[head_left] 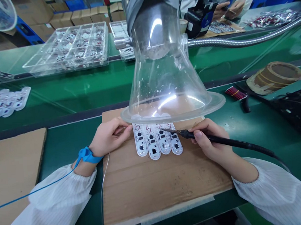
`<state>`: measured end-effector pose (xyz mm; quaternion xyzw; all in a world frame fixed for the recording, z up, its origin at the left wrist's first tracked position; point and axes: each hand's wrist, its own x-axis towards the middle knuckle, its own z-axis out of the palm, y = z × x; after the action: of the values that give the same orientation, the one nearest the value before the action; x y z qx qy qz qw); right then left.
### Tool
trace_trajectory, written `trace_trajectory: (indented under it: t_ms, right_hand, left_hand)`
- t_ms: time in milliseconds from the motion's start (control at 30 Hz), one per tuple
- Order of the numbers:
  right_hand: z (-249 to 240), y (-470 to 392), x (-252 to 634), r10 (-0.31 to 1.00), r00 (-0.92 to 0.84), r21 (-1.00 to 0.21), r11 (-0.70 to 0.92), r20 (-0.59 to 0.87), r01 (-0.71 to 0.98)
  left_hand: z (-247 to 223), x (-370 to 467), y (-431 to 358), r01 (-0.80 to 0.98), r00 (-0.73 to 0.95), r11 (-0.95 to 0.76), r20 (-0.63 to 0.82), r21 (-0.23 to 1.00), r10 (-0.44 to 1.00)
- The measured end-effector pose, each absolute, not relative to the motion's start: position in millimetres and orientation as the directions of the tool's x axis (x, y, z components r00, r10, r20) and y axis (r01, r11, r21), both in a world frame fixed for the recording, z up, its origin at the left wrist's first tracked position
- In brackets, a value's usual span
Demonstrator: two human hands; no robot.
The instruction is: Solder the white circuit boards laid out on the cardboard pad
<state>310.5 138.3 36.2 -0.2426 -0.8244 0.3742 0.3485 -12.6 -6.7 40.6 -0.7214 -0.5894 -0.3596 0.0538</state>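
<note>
My right hand point(213, 137) is closed around a soldering iron point(223, 141), whose tip lies over the panel of white circuit boards point(154, 148). Short red wires sit near the upper ends of these boards. At the panel's left edge, my left hand point(111, 135) is closed in a pinch; thin solder wire point(105, 173) trails down from beneath it. A blue wrist strap point(88, 155) is on the left wrist. The panel rests on a cardboard sheet point(155, 190), and its far part shows only through the clear hood.
A clear fume hood point(164, 81) hangs low over the boards. Red wires point(235, 93) and a round taped block point(276, 77) lie to the right. Another board panel point(8, 100) is at left. Beyond the ledge are a divided tray point(70, 46) and a co-worker's hands point(232, 9).
</note>
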Motion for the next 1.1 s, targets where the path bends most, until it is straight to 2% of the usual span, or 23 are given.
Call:
trace_trajectory:
  t_ms: [167,367,733,1100]
  right_hand:
    - [36,139,312,0.672,-0.635,-0.803,0.581,0.381,0.133]
    - [37,139,313,0.722,-0.568,-0.878,0.479,0.394,0.000]
    - [31,139,309,0.677,-0.667,-0.851,0.510,0.311,0.121]
    - [56,141,304,0.592,-0.743,-0.722,0.656,0.312,0.219]
  left_hand:
    - [42,-12,-7,0.882,0.024,-0.295,0.591,0.367,0.806]
    - [41,-14,-10,0.875,-0.070,-0.238,0.596,0.422,0.800]
    - [42,-12,-7,0.881,-0.009,-0.275,0.594,0.384,0.804]
    - [42,-10,-7,0.871,-0.012,-0.287,0.602,0.398,0.799]
